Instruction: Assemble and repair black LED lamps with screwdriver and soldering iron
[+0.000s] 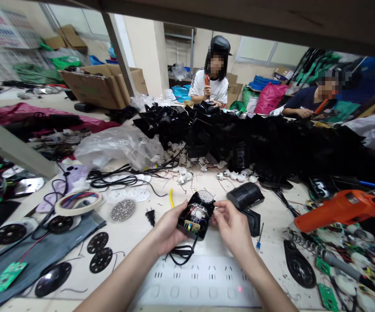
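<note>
My left hand [167, 227] grips the left side of a small black open casing [196, 215] with a circuit board, wires and a round perforated top showing inside. My right hand [231, 223] holds its right side, fingertips pinched at the upper edge near the round top. A black cord [182, 253] hangs from the casing onto the white power strip [203, 281] lying just in front of me.
An orange power tool [338, 209] lies at right. A black cylinder part [245, 195] sits beyond my right hand. A tape roll [78, 203], black discs [98, 242] and green boards [7, 276] lie at left. A heap of black housings [255, 138] fills the middle; two other people sit behind it.
</note>
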